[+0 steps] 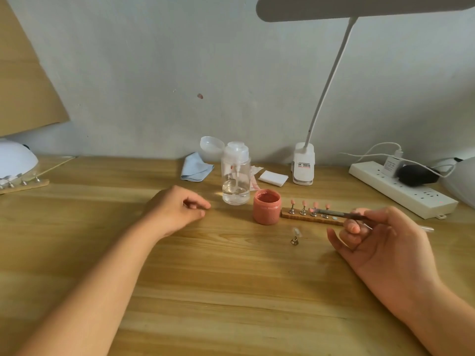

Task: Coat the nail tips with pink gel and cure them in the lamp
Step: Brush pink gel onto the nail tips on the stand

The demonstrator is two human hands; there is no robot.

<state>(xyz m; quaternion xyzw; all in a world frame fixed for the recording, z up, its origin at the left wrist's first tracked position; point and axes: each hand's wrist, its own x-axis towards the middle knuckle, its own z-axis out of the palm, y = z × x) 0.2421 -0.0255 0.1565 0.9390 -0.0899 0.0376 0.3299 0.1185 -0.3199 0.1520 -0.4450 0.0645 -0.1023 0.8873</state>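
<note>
Left hand (177,209) loose (right hand (380,242) curled)

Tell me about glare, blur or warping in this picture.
Head view: soft, even light; a small bright glint on the table just left of the pump bottle; wide-angle warping bows the table's far edge; the brush in the right hand looks slightly soft; shadows are faint.

Wood table (205,291) — clear plastic bottle (236,181).

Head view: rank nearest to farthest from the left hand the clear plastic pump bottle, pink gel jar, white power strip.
1. Clear plastic pump bottle, just right of the left hand.
2. Pink gel jar, further right.
3. White power strip, far right.
</note>
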